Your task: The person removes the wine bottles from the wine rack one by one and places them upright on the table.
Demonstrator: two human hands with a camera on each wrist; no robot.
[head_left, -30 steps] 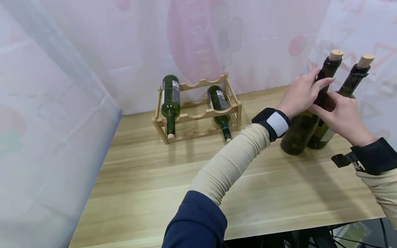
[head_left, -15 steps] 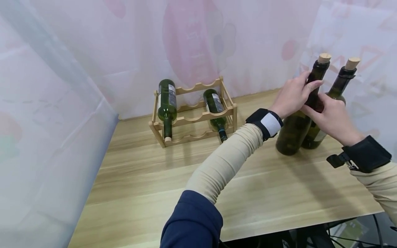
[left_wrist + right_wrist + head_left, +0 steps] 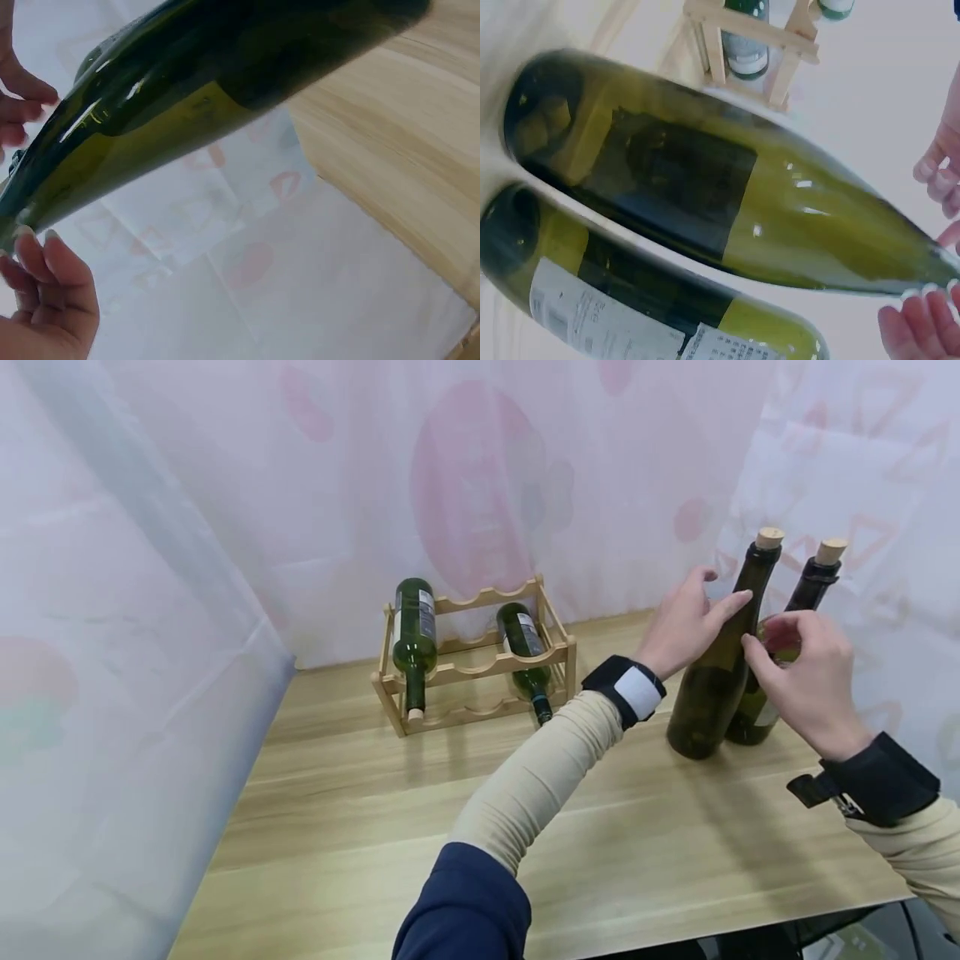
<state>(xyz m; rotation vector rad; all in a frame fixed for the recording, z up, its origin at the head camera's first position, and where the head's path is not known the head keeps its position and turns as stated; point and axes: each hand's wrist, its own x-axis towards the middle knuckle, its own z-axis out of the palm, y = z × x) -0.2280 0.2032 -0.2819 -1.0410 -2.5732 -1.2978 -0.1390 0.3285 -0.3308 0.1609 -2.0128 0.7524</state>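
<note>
Two dark green wine bottles stand side by side at the table's right. The nearer, left wine bottle [image 3: 708, 693] has a cork [image 3: 769, 537]; the other wine bottle [image 3: 750, 706] is partly hidden behind it. My left hand [image 3: 682, 622] is beside the nearer bottle's shoulder, fingers spread loosely, thumb overlapping the glass. On the other side my right hand [image 3: 813, 672] has loosely bent fingers and its thumb tip at the glass. In the left wrist view, left fingertips [image 3: 30, 240] lie right at the bottle neck. In the right wrist view, right fingertips [image 3: 911, 304] meet its edge.
A two-tier wooden wine rack [image 3: 465, 672] stands left of the bottles. One green bottle [image 3: 415, 631] lies on its upper tier, another green bottle [image 3: 525, 652] on the lower. A patterned curtain [image 3: 337, 527] hangs behind the wooden table [image 3: 337, 827].
Both hands have loosened from the nearer bottle's neck: the left fingers have lifted off and spread, and the right hand has drawn slightly away. The head view has shifted; both bottles remain standing.
</note>
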